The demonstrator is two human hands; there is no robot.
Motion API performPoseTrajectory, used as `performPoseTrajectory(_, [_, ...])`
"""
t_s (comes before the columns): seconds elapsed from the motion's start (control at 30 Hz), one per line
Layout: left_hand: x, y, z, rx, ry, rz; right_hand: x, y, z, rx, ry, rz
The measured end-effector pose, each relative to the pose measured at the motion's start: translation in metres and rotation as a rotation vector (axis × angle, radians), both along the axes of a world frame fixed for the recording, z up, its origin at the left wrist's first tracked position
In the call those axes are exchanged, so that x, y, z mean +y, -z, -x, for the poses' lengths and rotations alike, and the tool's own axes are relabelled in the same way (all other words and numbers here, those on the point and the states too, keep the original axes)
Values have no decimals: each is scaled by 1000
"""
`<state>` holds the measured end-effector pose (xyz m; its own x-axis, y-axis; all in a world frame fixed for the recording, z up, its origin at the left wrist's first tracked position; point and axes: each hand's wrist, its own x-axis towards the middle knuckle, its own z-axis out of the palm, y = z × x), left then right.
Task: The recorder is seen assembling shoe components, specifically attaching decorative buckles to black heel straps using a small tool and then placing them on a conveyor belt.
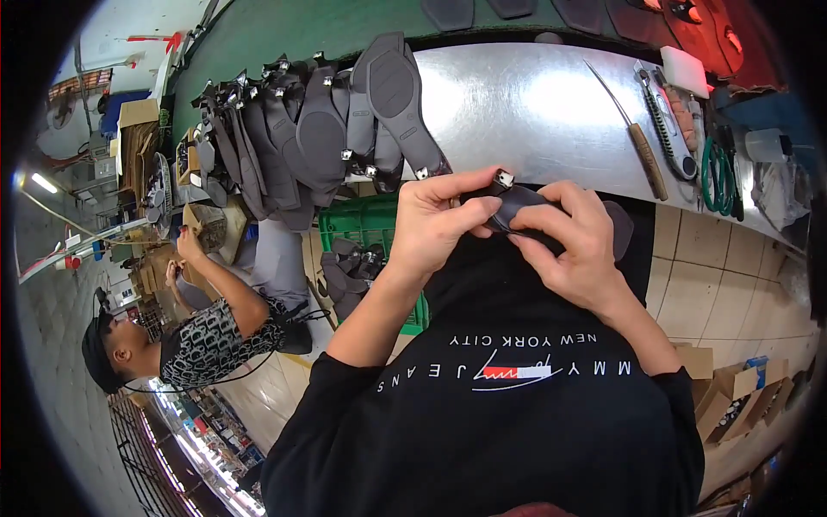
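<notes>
Close to my chest, both hands are closed on a dark grey sandal point(622, 231), its sole reaching out past the right fingers. My left hand point(435, 220) pinches the toe-side end between thumb and fingers, next to a shiny square metal ornament point(504, 178). Thumb and fingertips of my right hand point(568, 241) press on the dark strap area just beside it. The fingers hide much of the sandal. At the left of the metal table point(482, 112), a row of similar grey sandals point(323, 138) lies overlapped, several with metal ornaments.
An awl point(642, 146), a utility knife point(668, 121) and green cord point(717, 177) lie at the table's right. A green crate point(370, 211) with more sandals stands below the table. To the left, another person point(211, 336) works. Cardboard boxes point(732, 392) sit on the floor.
</notes>
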<state>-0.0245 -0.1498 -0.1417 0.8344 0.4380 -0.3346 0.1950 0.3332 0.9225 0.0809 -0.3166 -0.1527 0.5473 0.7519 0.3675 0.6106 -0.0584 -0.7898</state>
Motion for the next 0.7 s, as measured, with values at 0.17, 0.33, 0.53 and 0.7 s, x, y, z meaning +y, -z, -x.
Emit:
performPoseTrajectory(0.17, [3,-2,3,87,40,193,-3,9,4,-127,20,-129])
performPoseTrajectory(0.33, [-2,-7,1,-36,-78,241,0,4,0,-2,-53,-102])
performPoseTrajectory(0.53, [0,-3,10,104,66,218,-4,0,0,180,36,-28])
performPoseTrajectory(0.7, [-3,-2,8,116,111,219,-3,1,2,140,29,16])
